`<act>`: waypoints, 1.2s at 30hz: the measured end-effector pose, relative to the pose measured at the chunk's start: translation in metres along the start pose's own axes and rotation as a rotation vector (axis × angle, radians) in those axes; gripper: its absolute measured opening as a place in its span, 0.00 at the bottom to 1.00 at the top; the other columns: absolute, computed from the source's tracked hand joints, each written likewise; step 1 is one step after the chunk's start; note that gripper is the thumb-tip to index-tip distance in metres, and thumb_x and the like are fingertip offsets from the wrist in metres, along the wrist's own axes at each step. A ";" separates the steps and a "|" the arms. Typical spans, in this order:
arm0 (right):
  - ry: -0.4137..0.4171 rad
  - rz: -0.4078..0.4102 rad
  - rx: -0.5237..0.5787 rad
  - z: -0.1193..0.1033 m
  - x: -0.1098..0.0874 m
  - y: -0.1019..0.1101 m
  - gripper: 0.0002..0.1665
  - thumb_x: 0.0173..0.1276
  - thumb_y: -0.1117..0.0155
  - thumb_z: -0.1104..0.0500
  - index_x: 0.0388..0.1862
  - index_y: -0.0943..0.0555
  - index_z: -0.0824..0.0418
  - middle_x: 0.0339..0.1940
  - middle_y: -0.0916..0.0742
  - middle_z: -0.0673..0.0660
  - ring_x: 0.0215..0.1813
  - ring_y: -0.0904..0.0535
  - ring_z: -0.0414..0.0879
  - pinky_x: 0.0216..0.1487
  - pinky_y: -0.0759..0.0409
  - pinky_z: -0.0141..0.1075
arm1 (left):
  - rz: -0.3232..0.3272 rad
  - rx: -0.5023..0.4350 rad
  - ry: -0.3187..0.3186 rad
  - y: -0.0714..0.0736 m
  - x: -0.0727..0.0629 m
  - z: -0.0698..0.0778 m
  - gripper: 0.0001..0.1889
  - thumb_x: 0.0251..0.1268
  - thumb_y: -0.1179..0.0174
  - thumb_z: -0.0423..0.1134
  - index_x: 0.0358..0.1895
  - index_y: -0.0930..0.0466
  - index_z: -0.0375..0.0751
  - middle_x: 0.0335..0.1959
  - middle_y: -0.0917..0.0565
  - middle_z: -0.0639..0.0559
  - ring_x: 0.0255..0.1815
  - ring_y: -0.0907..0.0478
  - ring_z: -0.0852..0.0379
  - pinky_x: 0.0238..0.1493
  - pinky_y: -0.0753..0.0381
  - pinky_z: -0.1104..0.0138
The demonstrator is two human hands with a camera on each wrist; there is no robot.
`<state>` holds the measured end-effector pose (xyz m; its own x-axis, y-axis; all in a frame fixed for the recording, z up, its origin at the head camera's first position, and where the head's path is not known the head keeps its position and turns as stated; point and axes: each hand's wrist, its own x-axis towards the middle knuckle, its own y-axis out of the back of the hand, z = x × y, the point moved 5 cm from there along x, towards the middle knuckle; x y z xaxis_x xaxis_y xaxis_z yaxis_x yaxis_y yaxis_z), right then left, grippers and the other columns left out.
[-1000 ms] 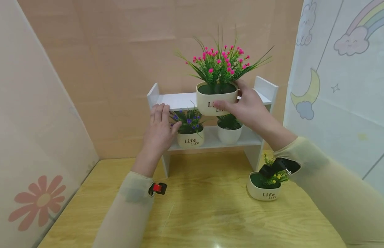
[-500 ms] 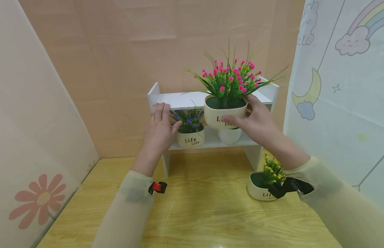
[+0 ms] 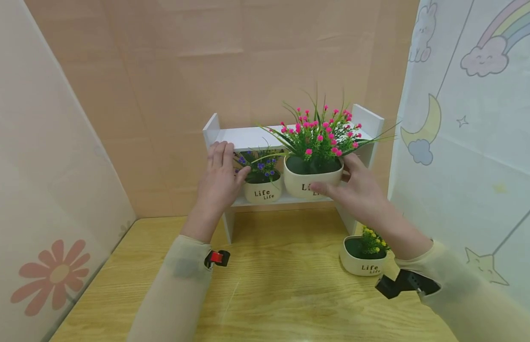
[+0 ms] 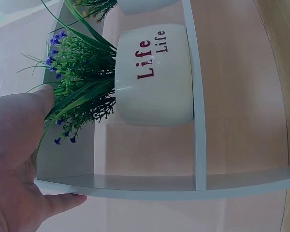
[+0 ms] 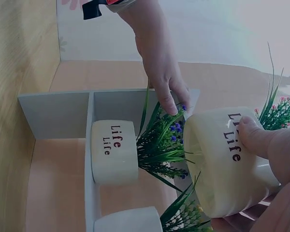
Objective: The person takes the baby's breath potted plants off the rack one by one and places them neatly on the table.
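My right hand [image 3: 361, 187] grips a cream "Life" flowerpot with pink flowers [image 3: 312, 183], thumb across its front and fingers round its right side. The pot is upright, in front of the white shelf [image 3: 252, 138], and hides part of the lower board. In the right wrist view its underside shows, away from any board. My left hand [image 3: 220, 175] rests on the shelf's upper left corner, fingers extended over the edge. Just right of it, a "Life" pot with purple flowers [image 3: 263, 191] stands on the lower board. A plain white pot [image 5: 130, 221] beside that one is hidden in the head view.
A "Life" pot with yellow flowers [image 3: 363, 263] stands on the wooden table [image 3: 265, 285], right of the shelf and under my right forearm. A tan backdrop [image 3: 162, 95] hangs behind; printed sheets [image 3: 461, 142] flank the table.
My right hand has lowered the pink-flowered pot from the height of the top board to in front of the lower one, slightly rightward. The left hand has stayed on the shelf corner.
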<state>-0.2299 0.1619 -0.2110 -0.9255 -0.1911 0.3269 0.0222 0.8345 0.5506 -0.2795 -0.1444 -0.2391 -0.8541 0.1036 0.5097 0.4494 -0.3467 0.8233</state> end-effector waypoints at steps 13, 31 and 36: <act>-0.060 -0.040 0.075 0.028 -0.022 -0.020 0.56 0.70 0.16 0.44 0.84 0.37 0.64 0.75 0.22 0.64 0.77 0.24 0.68 0.65 0.16 0.59 | -0.007 0.018 0.005 -0.005 0.002 -0.003 0.43 0.89 0.46 0.59 0.88 0.54 0.37 0.88 0.49 0.39 0.92 0.60 0.42 0.81 0.30 0.46; -0.046 -0.059 0.107 0.063 -0.047 -0.047 0.51 0.73 0.18 0.46 0.83 0.34 0.63 0.73 0.20 0.64 0.70 0.17 0.62 0.59 0.13 0.50 | 0.008 0.028 0.007 -0.007 0.003 -0.006 0.43 0.89 0.46 0.59 0.88 0.53 0.38 0.88 0.48 0.39 0.91 0.59 0.42 0.82 0.32 0.46; -0.041 -0.058 0.127 0.074 -0.052 -0.059 0.52 0.71 0.17 0.47 0.84 0.33 0.61 0.72 0.20 0.61 0.68 0.18 0.59 0.60 0.14 0.49 | -0.003 0.033 0.019 -0.008 0.003 -0.007 0.43 0.88 0.46 0.60 0.88 0.54 0.39 0.88 0.48 0.41 0.92 0.60 0.43 0.80 0.29 0.45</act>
<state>-0.2110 0.1613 -0.3175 -0.9385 -0.2217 0.2646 -0.0773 0.8821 0.4647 -0.2878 -0.1475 -0.2457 -0.8603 0.0864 0.5024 0.4547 -0.3155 0.8329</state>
